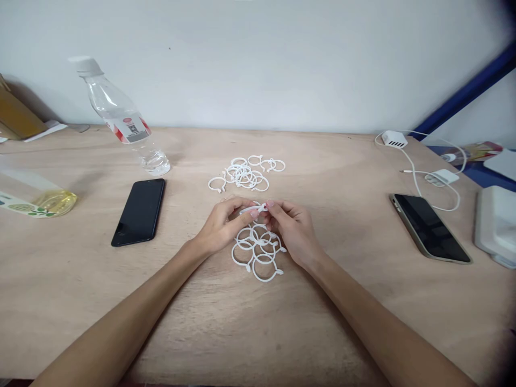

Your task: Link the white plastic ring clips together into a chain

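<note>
Between my two hands is a white plastic ring [258, 208] with a small clasp at its ends. My left hand [221, 224] is closed, pinching the ring's left side between thumb and fingers. My right hand [295, 230] pinches the clasp end with its thumb and fingertips. My fingers partly hide the ring. Below and between my hands, a cluster of similar white rings [265, 280] lies overlapping on the table. Beyond my fingers, a second loose pile of white rings [242, 176] lies on the wood, several with visible gaps.
On the wooden table [193, 322], a black phone [139, 212] and a water bottle [131, 129] are at left, with a bottle of yellow liquid [56, 203] farther left. To the right are another phone [429, 226], a white charger [395, 139] with cables, and a white container [497, 223].
</note>
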Demonstrator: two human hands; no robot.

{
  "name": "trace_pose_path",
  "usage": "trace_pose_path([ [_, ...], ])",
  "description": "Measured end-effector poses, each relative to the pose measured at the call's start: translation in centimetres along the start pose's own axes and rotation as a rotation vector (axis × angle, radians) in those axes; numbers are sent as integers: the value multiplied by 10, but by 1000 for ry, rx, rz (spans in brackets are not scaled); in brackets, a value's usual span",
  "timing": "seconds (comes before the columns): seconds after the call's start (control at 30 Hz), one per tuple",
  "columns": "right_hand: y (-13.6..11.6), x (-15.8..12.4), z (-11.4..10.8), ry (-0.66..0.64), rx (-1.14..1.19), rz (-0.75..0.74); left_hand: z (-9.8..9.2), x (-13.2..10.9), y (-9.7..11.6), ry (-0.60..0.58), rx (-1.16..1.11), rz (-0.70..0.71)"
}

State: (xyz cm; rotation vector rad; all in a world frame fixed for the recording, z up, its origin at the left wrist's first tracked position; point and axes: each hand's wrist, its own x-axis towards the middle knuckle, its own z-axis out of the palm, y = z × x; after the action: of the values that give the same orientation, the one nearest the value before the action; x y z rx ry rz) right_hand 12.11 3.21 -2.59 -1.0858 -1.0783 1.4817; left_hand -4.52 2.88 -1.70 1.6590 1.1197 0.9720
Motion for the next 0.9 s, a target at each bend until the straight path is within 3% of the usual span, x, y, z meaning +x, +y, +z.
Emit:
trace_pose_path([
  [0.23,4,3,3,8,115,32,2,1,2,-55,-197,-23],
  [0.7,8,3,6,12,122,36,1,3,3,-99,-223,-32],
  [0.8,5,8,1,7,20,-14,2,2,2,-68,-188,-26],
  [0.9,1,25,-12,77,-334,-225,2,2,1,10,-72,-52],
])
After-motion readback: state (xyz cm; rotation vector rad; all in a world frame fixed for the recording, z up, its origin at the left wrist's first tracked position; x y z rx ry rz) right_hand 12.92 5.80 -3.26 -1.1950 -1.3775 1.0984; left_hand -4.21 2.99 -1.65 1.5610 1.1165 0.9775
